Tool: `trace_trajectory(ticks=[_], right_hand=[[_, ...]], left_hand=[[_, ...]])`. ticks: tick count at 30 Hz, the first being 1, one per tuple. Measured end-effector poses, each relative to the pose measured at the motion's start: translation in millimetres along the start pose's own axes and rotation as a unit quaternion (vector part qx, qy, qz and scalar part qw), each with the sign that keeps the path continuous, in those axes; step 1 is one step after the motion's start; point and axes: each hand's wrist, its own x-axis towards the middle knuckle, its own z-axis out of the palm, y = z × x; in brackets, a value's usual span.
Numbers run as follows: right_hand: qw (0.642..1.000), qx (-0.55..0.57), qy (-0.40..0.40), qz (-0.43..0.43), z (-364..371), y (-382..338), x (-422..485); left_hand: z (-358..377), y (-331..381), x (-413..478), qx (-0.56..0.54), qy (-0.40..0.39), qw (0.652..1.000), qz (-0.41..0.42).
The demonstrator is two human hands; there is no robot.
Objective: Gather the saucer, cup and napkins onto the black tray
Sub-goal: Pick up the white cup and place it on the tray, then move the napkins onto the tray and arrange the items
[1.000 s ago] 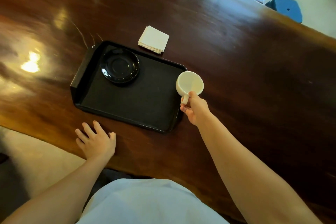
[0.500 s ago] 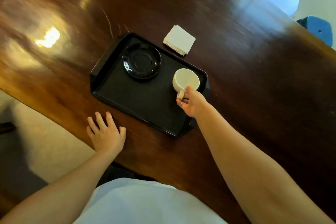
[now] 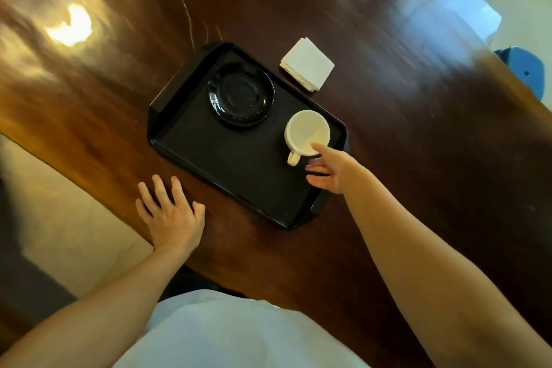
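- Head view: a long, dark, glossy wooden surface (image 3: 418, 158) fills the frame, with lamp glare toward its far left, a pale floor below its near edge and a blue chair (image 3: 525, 69) past its far right edge. Motion blur softens the outer parts of the picture.
- The black tray (image 3: 233, 170) lies close to the near edge, turned at a slant to it. The black saucer (image 3: 241, 93) sits in the tray's far left part; the white cup (image 3: 307, 132) stands upright in the tray's far right corner, its handle pointing toward the person.
- The napkins (image 3: 307, 63), a folded white stack, lie on the bare wood just beyond the tray's far rim, near the tray but not on it. They seem to be the one item left to gather.
- The right hand (image 3: 328, 170) hovers over the tray's right end, fingers spread and holding nothing; one fingertip is at the cup's near rim, though actual contact cannot be told.
- The left hand (image 3: 171, 215) rests flat, fingers apart, on the wood by the tray's near left corner.
- The napkins lie straight beyond the right hand, past the cup, so that hand is plainly nearer; its reach should clear the cup.
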Motion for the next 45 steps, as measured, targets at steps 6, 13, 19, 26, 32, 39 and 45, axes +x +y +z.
trace_trajectory(ticks=[6,13,19,26,32,39,45], right_hand=[[0.967,-0.027,0.205,-0.150,-16.9,-37.4,19.0],[0.939,-0.095,0.201,-0.263,18.9,-102.6,31.9],[0.953,-0.117,0.190,-0.207,38.8,-129.6,57.8],[0.971,-0.081,0.162,-0.158,52.6,-146.7,69.1],[0.984,-0.050,0.134,-0.102,50.8,-159.7,76.8],[0.983,0.080,0.101,-0.130,40.3,-158.0,54.8],[0.945,0.259,-0.020,-0.199,-1.1,-93.8,-25.6]], left_hand=[[8.7,-0.2,0.6,-0.022,0.034,0.999,-0.008],[9.5,1.9,1.6,-0.028,0.043,0.999,-0.018],[9.6,2.0,2.6,-0.034,0.057,0.998,-0.018],[11.3,3.4,3.9,-0.029,0.071,0.997,-0.023],[14.1,2.9,4.4,-0.019,0.078,0.997,-0.022],[14.2,5.4,3.4,-0.022,0.063,0.998,-0.020],[-22.7,-21.0,-25.7,-0.020,0.103,0.994,0.011]])
